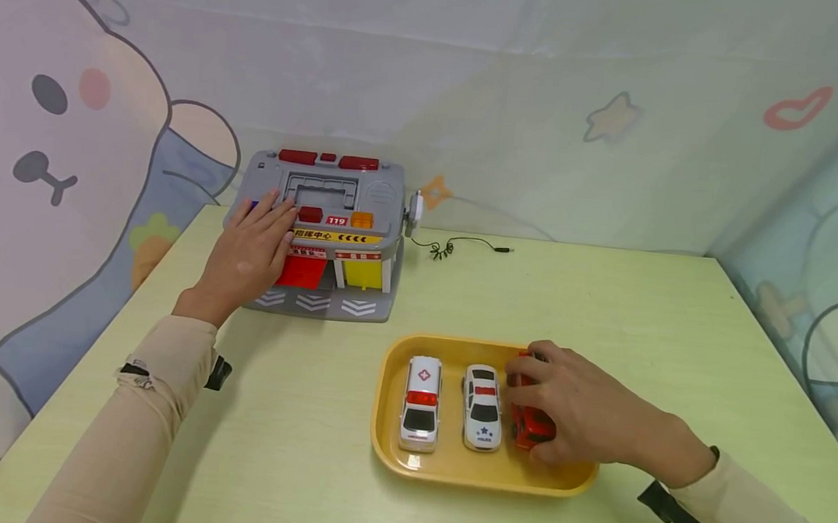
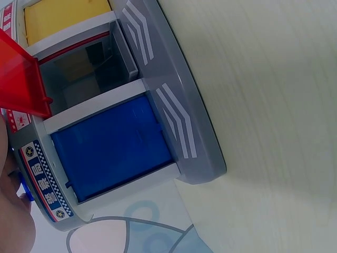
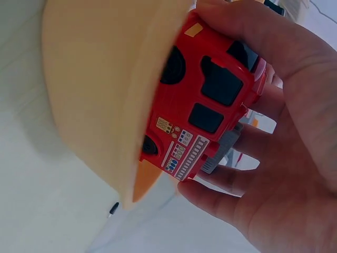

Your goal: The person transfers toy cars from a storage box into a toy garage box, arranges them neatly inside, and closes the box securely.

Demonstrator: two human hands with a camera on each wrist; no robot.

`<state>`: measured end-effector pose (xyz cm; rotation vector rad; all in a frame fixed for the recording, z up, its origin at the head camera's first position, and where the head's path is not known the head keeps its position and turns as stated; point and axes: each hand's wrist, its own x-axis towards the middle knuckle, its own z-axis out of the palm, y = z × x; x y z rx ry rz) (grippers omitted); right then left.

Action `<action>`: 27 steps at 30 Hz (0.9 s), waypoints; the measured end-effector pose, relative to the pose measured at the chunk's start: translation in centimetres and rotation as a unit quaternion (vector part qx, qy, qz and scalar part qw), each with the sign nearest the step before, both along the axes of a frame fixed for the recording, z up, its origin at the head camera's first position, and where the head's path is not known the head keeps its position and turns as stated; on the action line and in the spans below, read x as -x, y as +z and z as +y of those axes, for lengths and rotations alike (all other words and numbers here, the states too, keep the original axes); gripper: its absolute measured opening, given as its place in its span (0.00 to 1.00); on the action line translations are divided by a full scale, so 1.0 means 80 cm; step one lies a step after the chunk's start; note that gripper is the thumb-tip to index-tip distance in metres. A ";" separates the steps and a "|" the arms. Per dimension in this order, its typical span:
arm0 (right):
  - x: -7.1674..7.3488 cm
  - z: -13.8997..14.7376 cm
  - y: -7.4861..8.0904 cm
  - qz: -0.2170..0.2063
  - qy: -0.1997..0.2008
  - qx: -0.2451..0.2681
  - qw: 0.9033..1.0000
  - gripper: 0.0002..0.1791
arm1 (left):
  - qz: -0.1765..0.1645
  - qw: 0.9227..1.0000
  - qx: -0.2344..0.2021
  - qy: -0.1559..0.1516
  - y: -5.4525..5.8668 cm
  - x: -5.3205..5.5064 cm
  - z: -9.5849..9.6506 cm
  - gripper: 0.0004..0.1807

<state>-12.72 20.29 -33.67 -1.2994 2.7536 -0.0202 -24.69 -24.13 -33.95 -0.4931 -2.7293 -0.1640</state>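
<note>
My left hand point(image 1: 249, 252) lies with extended fingers on the roof of a grey toy rescue station point(image 1: 387, 190). In the left wrist view the station's red door point(image 2: 18, 79) is swung up over a hollow bay, while the blue door point(image 2: 113, 145) and yellow door point(image 2: 66, 18) are down. My right hand point(image 1: 588, 405) grips a red toy fire truck point(image 3: 205, 95) at the right end of a yellow tray point(image 1: 479, 482), thumb at one end and fingers curled around it. Beside it in the tray are a white toy police car point(image 1: 483, 409) and a white toy ambulance point(image 1: 421, 406).
A thin black cable point(image 1: 455, 243) with a plug trails from the station's right side across the light green table point(image 1: 300, 412). Behind the table hangs a printed cloth backdrop point(image 1: 495, 117), and another panel point(image 1: 812, 255) stands along the right edge.
</note>
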 end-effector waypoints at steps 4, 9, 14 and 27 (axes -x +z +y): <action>0.002 -0.004 0.006 0.012 0.002 0.000 1.000 0.26 | 0.000 1.000 0.000 0.001 0.000 0.000 0.000 0.28; 0.003 -0.008 0.011 0.017 0.003 0.000 1.000 0.25 | -0.004 1.000 -0.001 0.001 0.000 0.000 0.000 0.28; 0.005 -0.010 0.017 0.036 0.014 0.009 0.999 0.23 | -0.002 1.000 -0.005 0.002 -0.001 0.000 0.000 0.28; 0.011 -0.025 0.041 0.084 0.040 0.040 0.995 0.22 | 0.000 1.000 0.001 0.005 -0.001 0.001 0.000 0.28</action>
